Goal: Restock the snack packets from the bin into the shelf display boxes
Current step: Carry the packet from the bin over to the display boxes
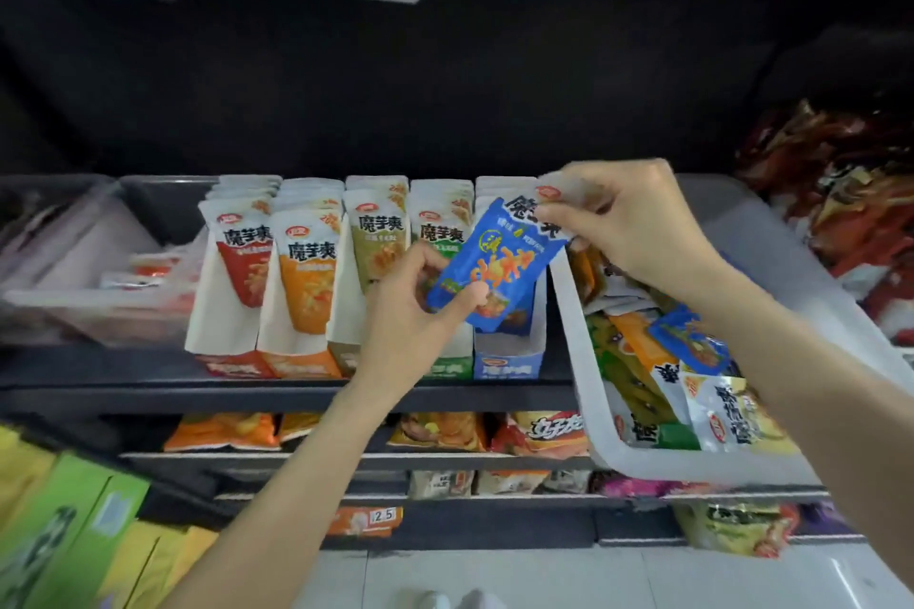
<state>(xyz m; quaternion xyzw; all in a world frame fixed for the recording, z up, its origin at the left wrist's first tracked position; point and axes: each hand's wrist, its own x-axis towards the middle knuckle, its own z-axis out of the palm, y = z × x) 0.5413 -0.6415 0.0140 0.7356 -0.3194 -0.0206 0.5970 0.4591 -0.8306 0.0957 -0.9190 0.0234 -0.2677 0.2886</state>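
Fingers [569, 213] of right hand [628, 228] curled, pinching top white edge of blue packet [499, 270]. Left hand [415, 312] pinching lower part of same packet, thumb on front face, other fingers behind. Packet tilted, top toward right, held above blue box [509, 361] on shelf [148, 391]. Blue box rightmost in row, front part showing no packets; more packets at its back, partly hidden. Left of it: green box [447, 368], olive packets [378, 242], orange packets [306, 272], red packets [245, 257], all upright in rows. White bin [583, 351] just right of blue box, resting on shelf edge, holding mixed packets: yellow-green, orange, blue, white. Clear tray [74, 302] at far left, blurred. Lower shelves with orange and yellow snack bags. Price tag [383, 515] reading 25.
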